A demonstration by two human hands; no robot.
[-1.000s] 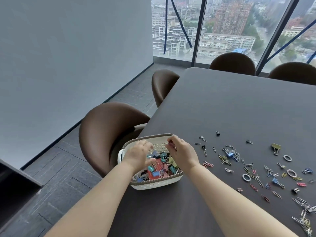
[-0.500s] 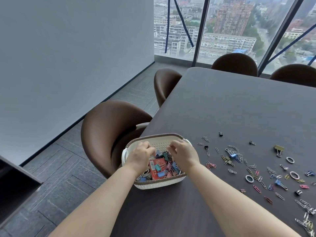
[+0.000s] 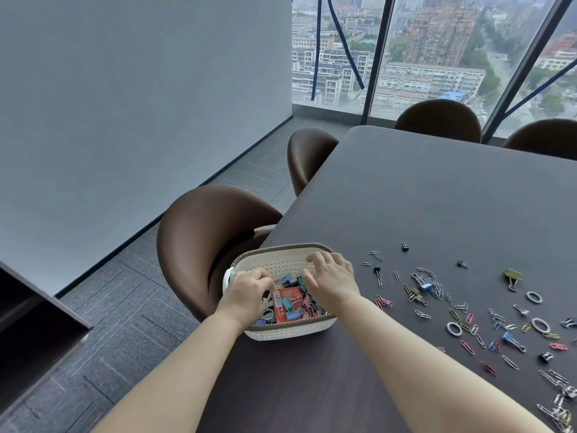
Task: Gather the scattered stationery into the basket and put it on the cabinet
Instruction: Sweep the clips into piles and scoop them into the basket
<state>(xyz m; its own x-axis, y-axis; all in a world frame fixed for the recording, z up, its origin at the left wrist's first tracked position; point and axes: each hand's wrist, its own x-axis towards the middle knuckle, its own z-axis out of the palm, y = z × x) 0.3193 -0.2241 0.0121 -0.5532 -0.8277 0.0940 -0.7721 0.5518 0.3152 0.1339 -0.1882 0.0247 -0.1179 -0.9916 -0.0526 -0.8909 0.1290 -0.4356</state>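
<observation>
Both hands are inside the basket [image 3: 282, 334] on the bench [image 3: 437, 198]. Left hand [image 3: 249, 293] and right hand [image 3: 332, 281] press on clips; whether either grip is clenched, I cannot tell. Paper clips [image 3: 431, 285] lie scattered at 3 o'clock.

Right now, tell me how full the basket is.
Partly full: clips and a red packet cover the basket floor, below its rim.

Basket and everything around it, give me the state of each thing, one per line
basket: upright at table edge, partly filled with clips
left hand: inside basket, on the clips
right hand: over basket, fingers spread
paper clips: scattered loose on table
gold binder clip: lying on table
</observation>
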